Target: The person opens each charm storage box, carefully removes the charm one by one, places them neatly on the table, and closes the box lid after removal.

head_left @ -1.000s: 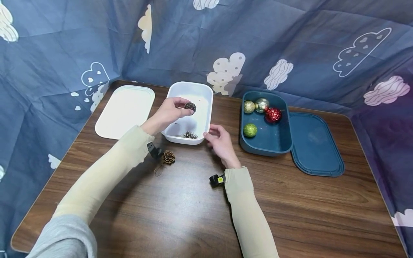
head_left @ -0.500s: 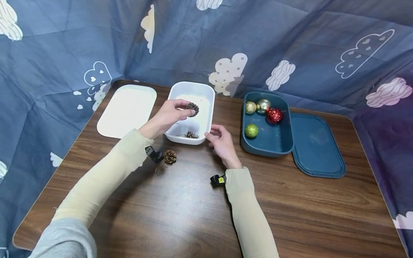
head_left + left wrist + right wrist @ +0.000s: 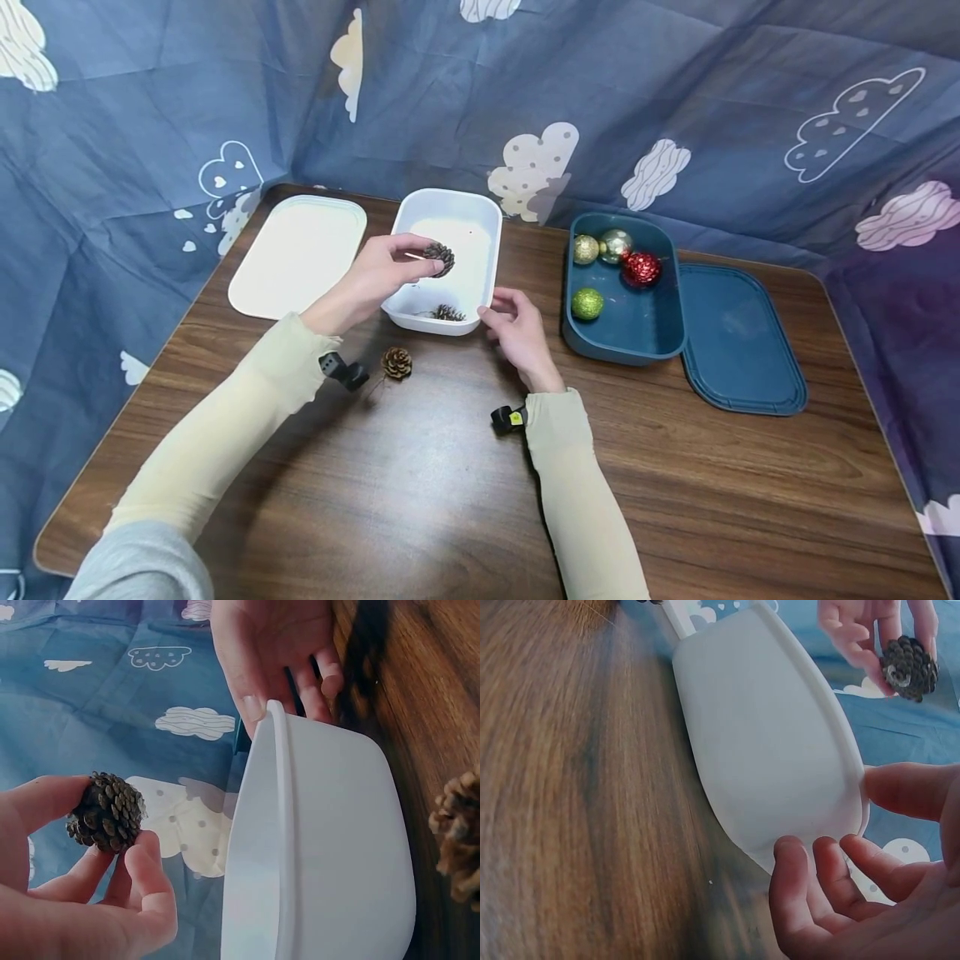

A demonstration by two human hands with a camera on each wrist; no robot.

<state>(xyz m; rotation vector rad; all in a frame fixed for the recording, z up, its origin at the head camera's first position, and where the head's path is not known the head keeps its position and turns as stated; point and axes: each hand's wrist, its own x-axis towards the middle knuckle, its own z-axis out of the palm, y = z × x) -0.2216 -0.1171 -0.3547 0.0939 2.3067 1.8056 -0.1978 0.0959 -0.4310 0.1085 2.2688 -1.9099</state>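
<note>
My left hand (image 3: 380,271) pinches a small dark pine cone (image 3: 439,259) between thumb and fingers, above the white plastic box (image 3: 487,250). The left wrist view shows that pine cone (image 3: 109,812) at the fingertips, higher than the box rim (image 3: 279,765). Another pine cone (image 3: 447,312) lies inside the box against its front wall. My right hand (image 3: 522,333) holds the front right corner of the box, its thumb at the rim and its fingers bent by the outer wall. A brown pine cone (image 3: 397,362) with a thin string lies on the table before the box.
A white lid (image 3: 298,257) lies left of the white box. To the right stands a dark blue box (image 3: 630,357) holding several baubles, gold, silver, red and green (image 3: 587,303). Its blue lid (image 3: 742,337) lies beside it. A patterned blue cloth (image 3: 420,100) hangs behind the table.
My left hand shifts slightly back to the left with the pine cone still pinched over the white box. The right hand stays at the box corner.
</note>
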